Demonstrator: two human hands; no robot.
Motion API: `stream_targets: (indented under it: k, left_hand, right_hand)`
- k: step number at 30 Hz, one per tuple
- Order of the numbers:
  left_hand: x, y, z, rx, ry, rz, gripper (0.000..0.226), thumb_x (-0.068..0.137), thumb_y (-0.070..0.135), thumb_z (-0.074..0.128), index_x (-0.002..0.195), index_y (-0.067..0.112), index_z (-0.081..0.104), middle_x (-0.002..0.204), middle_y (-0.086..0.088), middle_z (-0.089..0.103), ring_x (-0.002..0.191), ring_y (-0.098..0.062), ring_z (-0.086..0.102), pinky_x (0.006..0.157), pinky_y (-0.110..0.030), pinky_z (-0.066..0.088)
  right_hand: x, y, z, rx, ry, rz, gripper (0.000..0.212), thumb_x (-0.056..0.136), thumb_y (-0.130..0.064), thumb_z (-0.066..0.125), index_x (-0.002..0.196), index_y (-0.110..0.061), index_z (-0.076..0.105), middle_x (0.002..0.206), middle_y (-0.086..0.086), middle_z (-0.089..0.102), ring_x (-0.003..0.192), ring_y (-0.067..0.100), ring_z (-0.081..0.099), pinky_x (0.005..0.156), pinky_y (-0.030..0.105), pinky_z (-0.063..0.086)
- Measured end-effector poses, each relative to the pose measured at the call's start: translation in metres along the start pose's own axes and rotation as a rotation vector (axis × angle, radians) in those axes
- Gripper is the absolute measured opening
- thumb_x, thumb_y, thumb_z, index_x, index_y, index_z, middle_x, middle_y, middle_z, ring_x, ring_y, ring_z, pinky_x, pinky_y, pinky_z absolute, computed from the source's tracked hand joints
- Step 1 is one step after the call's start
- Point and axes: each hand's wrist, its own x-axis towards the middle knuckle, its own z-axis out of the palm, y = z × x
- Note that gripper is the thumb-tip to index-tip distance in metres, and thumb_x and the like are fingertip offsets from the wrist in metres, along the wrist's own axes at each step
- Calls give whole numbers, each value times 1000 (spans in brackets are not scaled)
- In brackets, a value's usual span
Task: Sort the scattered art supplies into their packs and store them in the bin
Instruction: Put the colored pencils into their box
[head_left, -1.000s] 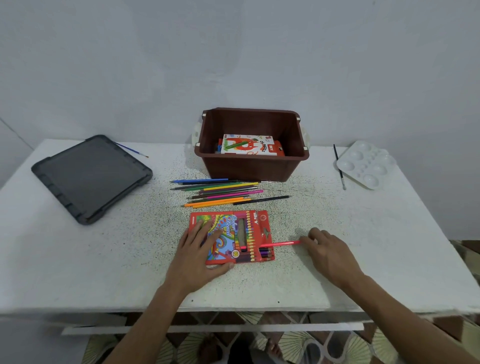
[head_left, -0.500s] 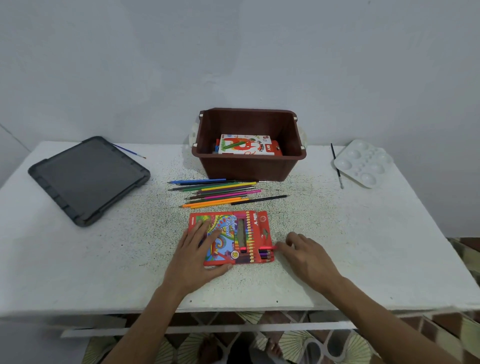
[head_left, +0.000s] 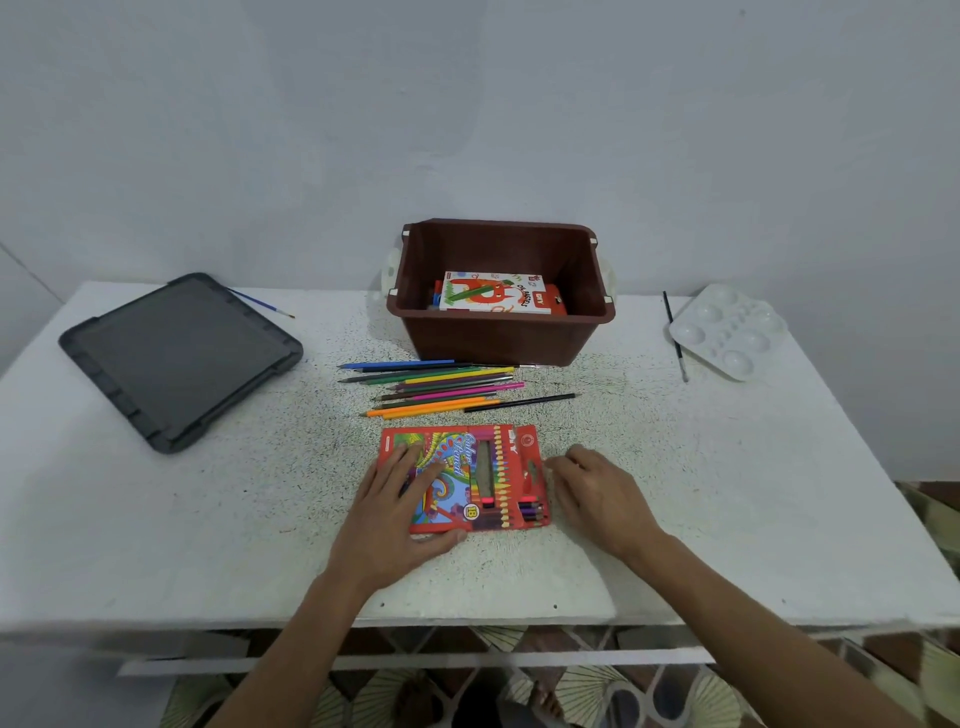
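**Filling the pencil pack**

Near edge of the counter (head_left: 208, 519): the left hand (head_left: 395, 514) lies flat on the pack (head_left: 483, 467), fingers (head_left: 402, 462) straight and spread, thumb along its near edge, pinning it. The right hand (head_left: 597, 499) rests at the pack's open right end, fingers loosely curled, holding nothing. Judged step: loading pencils. The next move calls for a reach to the loose pencils (head_left: 441, 387) just beyond, lying before the bin (head_left: 498, 338), which holds a pastel box (head_left: 493, 293).
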Motion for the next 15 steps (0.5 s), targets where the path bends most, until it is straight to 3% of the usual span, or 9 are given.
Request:
stream_targets:
  k: [3, 6, 9, 12, 15]
  left_hand:
    - [0, 0, 0, 4, 3, 1, 92, 77, 90, 37, 151, 35, 29, 163, 5, 17, 150, -12, 3, 121, -45, 11]
    - [0, 1, -1, 12, 6, 8, 93, 78, 90, 36, 152, 34, 29, 163, 5, 17, 150, -11, 2, 120, -43, 10]
    - [0, 1, -2, 11, 2, 6, 93, 78, 89, 36, 152, 34, 30, 163, 4, 17, 151, -12, 3, 121, -45, 13]
    - [0, 1, -1, 11, 2, 5, 93, 78, 89, 36, 151, 32, 32, 163, 3, 18, 151, -14, 5, 121, -48, 16]
    - [-1, 1, -1, 9, 5, 5, 92, 78, 89, 37, 150, 32, 33, 163, 4, 18, 151, -13, 4, 121, -46, 12]
  right_hand:
    - [15, 13, 1, -32, -8, 92, 14, 91, -10, 61, 104, -7, 66, 84, 7, 59, 63, 24, 58, 48, 24, 32]
    - [31, 21, 2, -50, -76, 147, 24, 95, -14, 57, 117, -7, 62, 99, 10, 59, 73, 26, 60, 49, 29, 42]
    - [47, 25, 3, -122, -139, 158, 38, 92, -8, 56, 130, -5, 55, 119, 15, 59, 88, 34, 60, 61, 39, 52]
    - [61, 27, 2, -168, -235, 198, 56, 91, -2, 51, 145, -6, 38, 143, 16, 46, 106, 40, 55, 79, 46, 52]
    - [69, 28, 0, -224, -310, 205, 63, 89, -2, 51, 149, -10, 31, 145, 13, 42, 114, 36, 51, 85, 44, 51]
